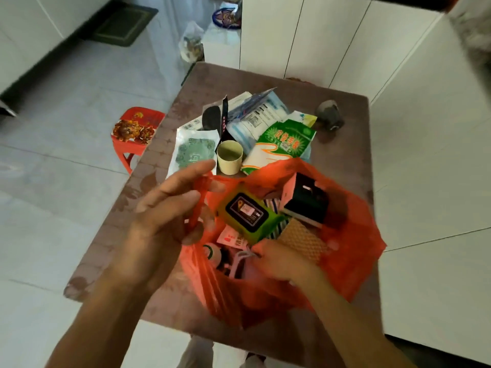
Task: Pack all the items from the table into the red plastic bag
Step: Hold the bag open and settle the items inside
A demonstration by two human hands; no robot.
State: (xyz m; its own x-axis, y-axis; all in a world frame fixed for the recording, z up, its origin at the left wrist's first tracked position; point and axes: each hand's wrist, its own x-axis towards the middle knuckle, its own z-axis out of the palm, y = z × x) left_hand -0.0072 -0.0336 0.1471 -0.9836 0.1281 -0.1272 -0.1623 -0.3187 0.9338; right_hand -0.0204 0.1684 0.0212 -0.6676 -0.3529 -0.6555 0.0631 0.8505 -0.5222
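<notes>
The red plastic bag point(350, 235) stands open on the near half of the brown table point(342, 102). My left hand point(164, 216) holds the bag's left handle between thumb and fingers. My right hand point(279, 258) is inside the bag's mouth and grips the near end of a green wipes pack point(247, 212). A dark box point(305, 200), a woven tan pouch point(303, 237) and a small bottle point(212, 254) lie in the bag. Behind the bag sit a pale cup point(229, 156), a green-and-white packet point(281, 144), a green-printed pouch point(194, 150) and blue-white packs point(255, 118).
A grey lump point(329, 114) lies at the table's far right. A red stool point(135, 128) with dried flowers stands left of the table. White cabinets run behind and to the right. A plastic bag point(191, 43) and a dark mat point(122, 23) lie on the tiled floor.
</notes>
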